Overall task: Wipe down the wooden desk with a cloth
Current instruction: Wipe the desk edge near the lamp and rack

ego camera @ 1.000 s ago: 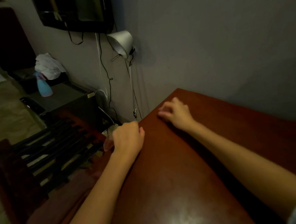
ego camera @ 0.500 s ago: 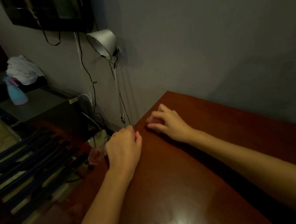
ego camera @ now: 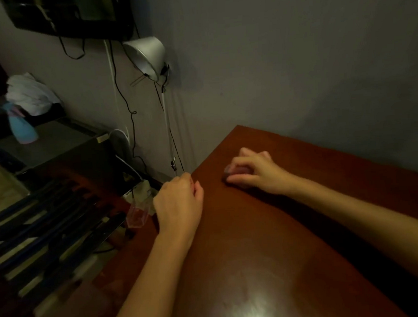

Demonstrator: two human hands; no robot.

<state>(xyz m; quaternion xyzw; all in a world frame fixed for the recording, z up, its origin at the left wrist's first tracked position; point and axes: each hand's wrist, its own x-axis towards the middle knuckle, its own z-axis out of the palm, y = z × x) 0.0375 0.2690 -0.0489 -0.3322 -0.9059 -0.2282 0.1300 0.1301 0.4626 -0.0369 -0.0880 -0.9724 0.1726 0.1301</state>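
The reddish-brown wooden desk (ego camera: 269, 240) fills the lower right, its far side against the grey wall. My right hand (ego camera: 255, 171) rests on the desk near its far left corner. Its fingers curl over a small dark pinkish wad that looks like the cloth (ego camera: 234, 171), mostly hidden under the fingers. My left hand (ego camera: 179, 204) sits at the desk's left edge with the thumb on top. Its fingers curl down over the edge, and the fingertips are hidden.
A white clamp lamp (ego camera: 148, 56) and dangling cables (ego camera: 126, 102) hang on the wall left of the desk. Below are a dark slatted rack (ego camera: 48, 229), a small clear box (ego camera: 136, 215) and a cabinet with a blue spray bottle (ego camera: 22, 125) and white cloth (ego camera: 31, 95).
My right hand has slid slightly right, away from the left edge, and its fingers have bunched over the wad. My left hand has stayed at the edge. The view shifted.
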